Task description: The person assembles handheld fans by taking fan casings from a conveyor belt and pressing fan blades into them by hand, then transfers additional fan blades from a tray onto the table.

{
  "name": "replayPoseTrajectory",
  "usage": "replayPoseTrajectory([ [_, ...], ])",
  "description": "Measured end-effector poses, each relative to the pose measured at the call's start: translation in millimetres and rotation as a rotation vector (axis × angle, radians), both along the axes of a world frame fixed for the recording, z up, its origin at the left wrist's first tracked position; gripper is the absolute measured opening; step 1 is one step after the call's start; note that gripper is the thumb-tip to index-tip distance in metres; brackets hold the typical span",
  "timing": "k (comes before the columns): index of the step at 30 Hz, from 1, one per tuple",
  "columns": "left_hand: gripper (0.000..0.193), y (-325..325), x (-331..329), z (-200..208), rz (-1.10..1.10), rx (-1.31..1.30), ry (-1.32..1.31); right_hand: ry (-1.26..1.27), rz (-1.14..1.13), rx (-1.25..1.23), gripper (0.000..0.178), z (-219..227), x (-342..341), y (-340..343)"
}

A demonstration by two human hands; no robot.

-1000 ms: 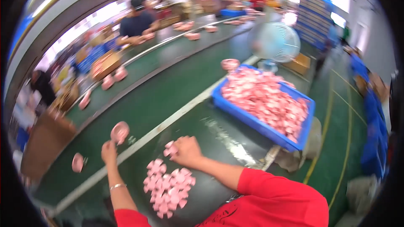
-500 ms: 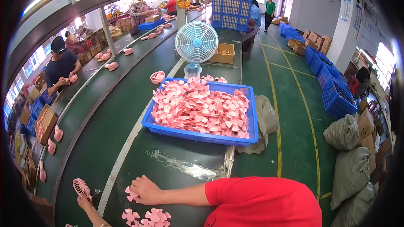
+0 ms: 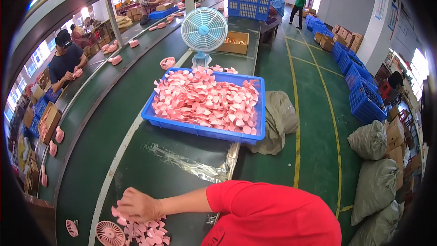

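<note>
Down near the table edge, right hand covers pink blades; fingers' grip cannot be told.

I count one blue tray heaped with pink fan blades, too many to number. One pale blue desk fan stands behind it. I see one hand on a second, smaller blade pile, one round pink grille, and three grey sacks at right.

Green factory floor — yellow lines
</note>
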State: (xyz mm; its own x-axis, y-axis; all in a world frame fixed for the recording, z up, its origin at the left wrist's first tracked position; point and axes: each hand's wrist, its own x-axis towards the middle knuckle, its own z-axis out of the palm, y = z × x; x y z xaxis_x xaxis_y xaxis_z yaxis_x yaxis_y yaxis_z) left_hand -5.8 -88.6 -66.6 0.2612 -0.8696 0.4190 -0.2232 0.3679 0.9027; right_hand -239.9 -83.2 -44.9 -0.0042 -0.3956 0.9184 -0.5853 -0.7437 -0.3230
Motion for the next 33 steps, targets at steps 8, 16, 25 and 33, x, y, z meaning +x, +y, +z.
replayPoseTrajectory([
  [8, 0.055, 45, -96, 63, -0.329, 0.185, 0.32, 0.105, 0.201, -0.088, 0.018, -5, 20, 15],
  [16, 0.042, 55, -93, 54, -0.207, 0.479, 0.189, 0.128, 0.153, -0.125, 0.02, -15, 21, 6],
  [25, 0.045, 68, -97, 63, -0.204, 0.304, 0.137, -0.113, 0.112, 0.152, 0.036, -2, 18, 17],
  [33, 0.035, 65, -91, 49, -0.207, 0.281, 0.057, -0.138, 0.436, 0.707, 0.046, -12, 17, 9],
])
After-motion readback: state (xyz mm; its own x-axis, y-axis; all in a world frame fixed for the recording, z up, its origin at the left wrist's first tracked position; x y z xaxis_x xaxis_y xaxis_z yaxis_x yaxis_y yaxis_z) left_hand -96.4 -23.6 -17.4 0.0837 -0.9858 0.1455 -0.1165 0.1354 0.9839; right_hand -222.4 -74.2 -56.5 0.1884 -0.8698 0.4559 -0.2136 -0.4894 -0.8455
